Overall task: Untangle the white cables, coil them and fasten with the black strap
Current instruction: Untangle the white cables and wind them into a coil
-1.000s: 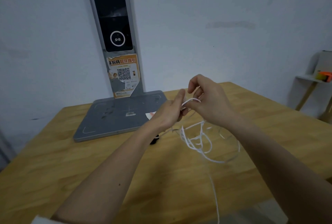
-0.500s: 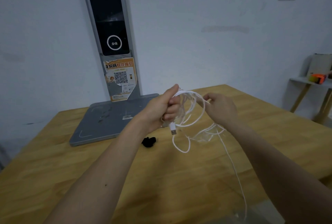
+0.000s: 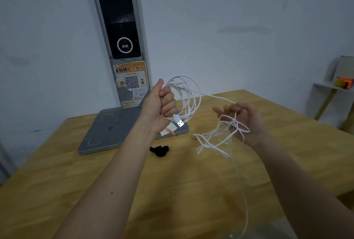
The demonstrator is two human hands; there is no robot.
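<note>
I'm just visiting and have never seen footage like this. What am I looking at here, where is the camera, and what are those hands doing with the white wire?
There is no machine at work: these are a person's two bare hands, filmed by a wide-angle camera worn on the head, looking forward and down. The left hand grips a coil of white cable in a fist, with a USB plug sticking out below. The right hand has loose, tangled loops draped over its fingers; one strand trails off the near table edge. On the wooden table lies a small black strap, not yet used, and behind it a grey stand with a tall dark panel and an orange QR sticker.
</note>
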